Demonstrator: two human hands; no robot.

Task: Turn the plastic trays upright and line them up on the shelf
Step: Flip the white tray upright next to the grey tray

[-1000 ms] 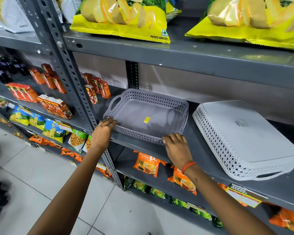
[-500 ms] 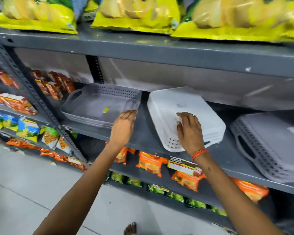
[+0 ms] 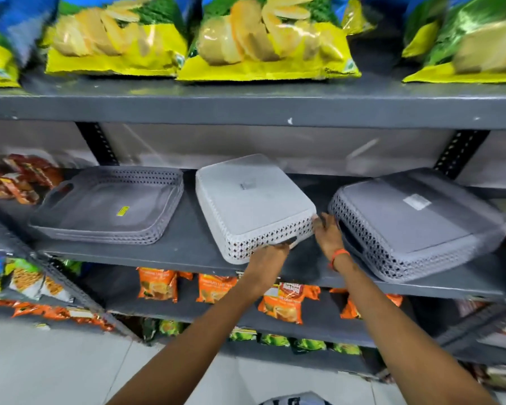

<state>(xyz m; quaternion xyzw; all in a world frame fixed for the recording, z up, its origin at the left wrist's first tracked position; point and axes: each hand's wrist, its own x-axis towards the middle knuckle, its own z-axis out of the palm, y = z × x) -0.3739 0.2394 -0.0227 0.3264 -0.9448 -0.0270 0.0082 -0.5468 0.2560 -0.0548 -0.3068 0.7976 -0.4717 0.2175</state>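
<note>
We see the white tray (image 3: 253, 206) lying upside down in the middle of the grey metal shelf (image 3: 187, 247), its flat base facing up and its perforated wall hanging over the shelf's front edge. Our left hand (image 3: 270, 252) is at the tray's near corner, fingers curled under the rim and hidden there, so it appears to grip the edge. Our right hand (image 3: 327, 233) touches the tray's right corner with fingers loosely spread; an orange band (image 3: 339, 255) sits on that wrist. Whether it actually grips the tray we cannot tell, as the frame is blurred.

To the left, apart from the white tray, a grey tray (image 3: 108, 206) sits upright on the same shelf, empty except for a small yellow sticker (image 3: 122, 211) on its floor. To the right, a second grey tray (image 3: 415, 223) lies upside down, tilted, with a pale label on its base; its near end is just beside our right hand.

The shelf is part of a dark grey slotted-steel rack. The shelf above carries yellow and green chip bags (image 3: 263, 42). The shelf below holds orange packets (image 3: 158, 283), with green packets on the one under it. Red packets (image 3: 18, 176) stand at the far left. The floor (image 3: 56, 363) is pale tile.
</note>
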